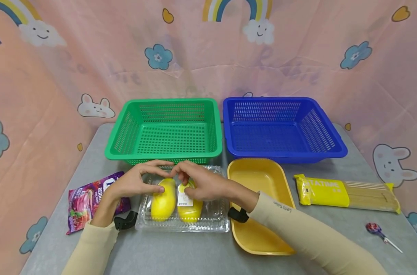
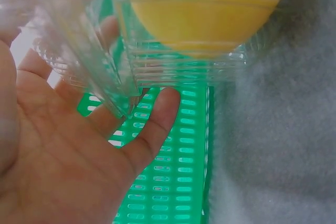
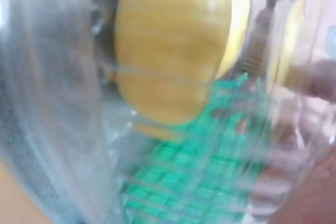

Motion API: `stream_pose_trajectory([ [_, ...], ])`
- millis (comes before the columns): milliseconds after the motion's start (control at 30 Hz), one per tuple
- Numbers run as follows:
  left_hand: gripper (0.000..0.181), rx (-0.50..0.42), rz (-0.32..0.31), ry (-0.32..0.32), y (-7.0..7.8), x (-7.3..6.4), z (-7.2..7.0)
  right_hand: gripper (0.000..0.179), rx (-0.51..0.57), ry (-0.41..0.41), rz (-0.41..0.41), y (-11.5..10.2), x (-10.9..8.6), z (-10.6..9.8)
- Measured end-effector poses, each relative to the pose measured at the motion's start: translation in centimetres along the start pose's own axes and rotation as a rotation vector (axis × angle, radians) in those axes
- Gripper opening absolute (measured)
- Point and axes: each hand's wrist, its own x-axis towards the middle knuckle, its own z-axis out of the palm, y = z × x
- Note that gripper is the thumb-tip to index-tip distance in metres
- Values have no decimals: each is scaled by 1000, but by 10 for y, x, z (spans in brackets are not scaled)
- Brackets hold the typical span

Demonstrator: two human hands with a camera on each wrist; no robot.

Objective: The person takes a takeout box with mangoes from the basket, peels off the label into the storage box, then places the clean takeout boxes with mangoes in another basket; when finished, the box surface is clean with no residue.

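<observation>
A clear plastic clamshell box (image 1: 208, 221) lies on the table with two yellow mango-like fruits inside, the left fruit (image 1: 163, 202) beside the right fruit (image 1: 190, 210). A white label (image 1: 184, 198) shows above the right one. My left hand (image 1: 136, 181) holds the box's far left part, its thumb over the left fruit; the left wrist view shows fingers through slanted plastic. My right hand (image 1: 203, 181) grips the far side, thumb near the label and fingers bent. Both index fingers come together at the far edge. The right wrist view is blurred.
Behind stand a green basket (image 1: 163, 157) and a blue basket (image 1: 287, 154). A yellow tray (image 1: 263, 244) lies under my right forearm. Left is a purple candy bag (image 1: 81, 208); right are a noodle pack (image 1: 332, 193) and a lollipop (image 1: 374, 228).
</observation>
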Motion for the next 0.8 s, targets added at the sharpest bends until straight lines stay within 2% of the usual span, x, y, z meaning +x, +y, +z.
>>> stream_pose_trajectory([
  [167, 36, 13, 8, -2, 0, 0, 0, 33, -209, 108, 51, 0, -3, -4],
  [300, 36, 20, 7, -4, -1, 0, 0, 29, -352, 101, 94, 0, -6, -7],
  [500, 36, 23, 4, -5, -1, 0, 0, 29, -391, 81, 87, 2, -6, -7],
  [800, 36, 29, 3, -7, 0, 0, 0, 27, -405, 43, 129, -1, -2, -7],
])
